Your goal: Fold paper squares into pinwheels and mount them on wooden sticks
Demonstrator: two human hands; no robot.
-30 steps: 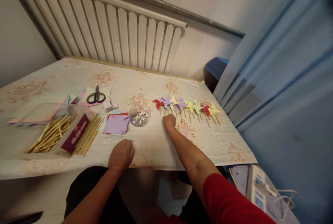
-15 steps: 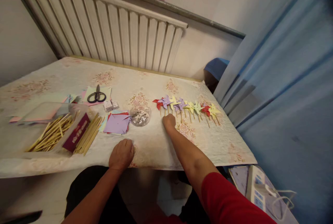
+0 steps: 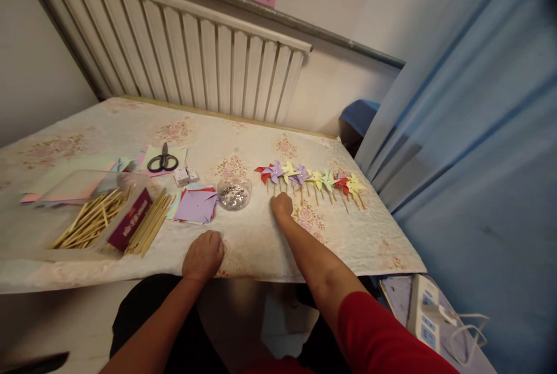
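- At the near table (image 3: 261, 246) edge, your left hand (image 3: 203, 255) rests curled, holding nothing.
- Right hand (image 3: 282, 206), fingers tucked, touches the pinwheel row's (image 3: 308, 175) sticks, right of the bowl (image 3: 234, 193).

Room in a home used for paper crafts, white radiator (image 3: 183, 55) along the wall, blue curtain (image 3: 478, 130), floral-clothed worktop (image 3: 261, 240) with paper pinwheels (image 3: 308, 175), scissors (image 3: 162, 160), bamboo sticks (image 3: 91, 220), power strip (image 3: 429, 316)
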